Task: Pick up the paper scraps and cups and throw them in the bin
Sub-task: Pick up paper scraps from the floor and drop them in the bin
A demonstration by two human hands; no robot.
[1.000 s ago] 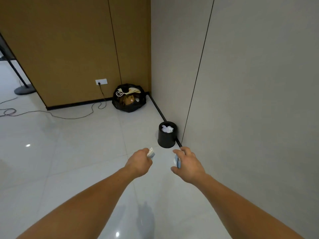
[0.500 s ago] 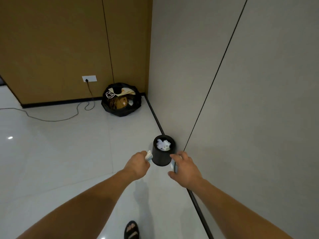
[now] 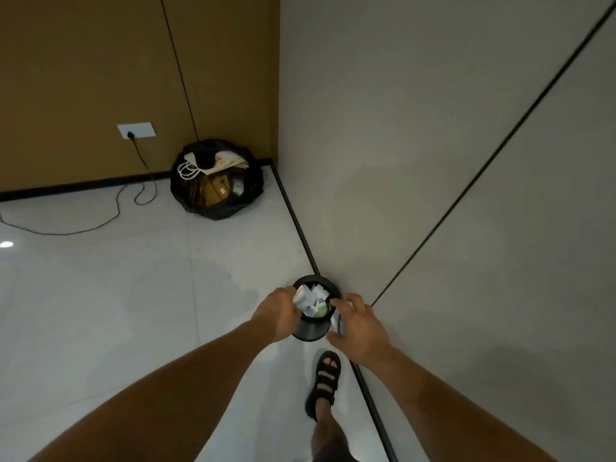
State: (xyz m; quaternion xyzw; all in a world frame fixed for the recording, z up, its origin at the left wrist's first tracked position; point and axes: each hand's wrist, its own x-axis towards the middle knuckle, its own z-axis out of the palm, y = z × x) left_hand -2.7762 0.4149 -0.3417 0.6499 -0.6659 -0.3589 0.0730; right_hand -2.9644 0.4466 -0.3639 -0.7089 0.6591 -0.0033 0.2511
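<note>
- Left hand point(image 3: 278, 313) is now reaching over small black round bin point(image 3: 308, 332), fingers pinching white paper scraps point(image 3: 300, 296) for dropping.
- Right hand point(image 3: 359, 326) is arriving too, fingers gripping pale cup point(image 3: 338, 322).

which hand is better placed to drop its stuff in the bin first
Left. The left hand holds its paper over the open bin, so it can likely just let go. The right hand holds its item beside the rim, on the right, and would need to move inward.
</note>
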